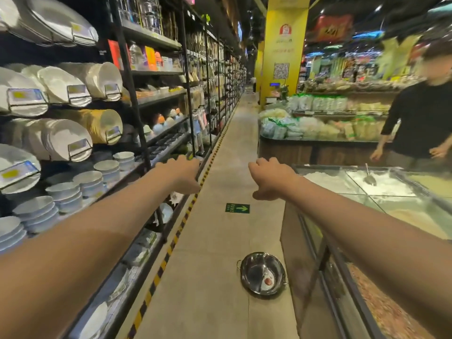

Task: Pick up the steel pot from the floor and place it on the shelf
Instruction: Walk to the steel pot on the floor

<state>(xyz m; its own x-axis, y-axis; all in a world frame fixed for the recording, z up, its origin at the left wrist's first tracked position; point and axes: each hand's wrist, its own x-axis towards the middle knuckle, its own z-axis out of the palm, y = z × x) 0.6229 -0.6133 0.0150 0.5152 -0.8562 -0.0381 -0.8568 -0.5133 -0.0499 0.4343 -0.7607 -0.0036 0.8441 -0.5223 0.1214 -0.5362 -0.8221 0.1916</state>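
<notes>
A shiny steel pot [263,273] with two small side handles sits upright on the grey aisle floor, close to the base of the glass counter on the right. A sticker lies inside it. Both my arms reach forward at chest height, well above the pot. My left hand [182,173] hangs palm down with fingers curled downward and holds nothing. My right hand [270,178] is likewise palm down, fingers bent loosely, nothing in it. The black metal shelf [137,104] runs along the left side, stacked with white plates and bowls.
A glass-topped counter [362,192] with bulk goods lines the right side. A person in a black top [420,123] stands behind it at the far right. A yellow-black hazard strip [171,245] runs along the shelf base. A green arrow sticker [237,208] marks the floor.
</notes>
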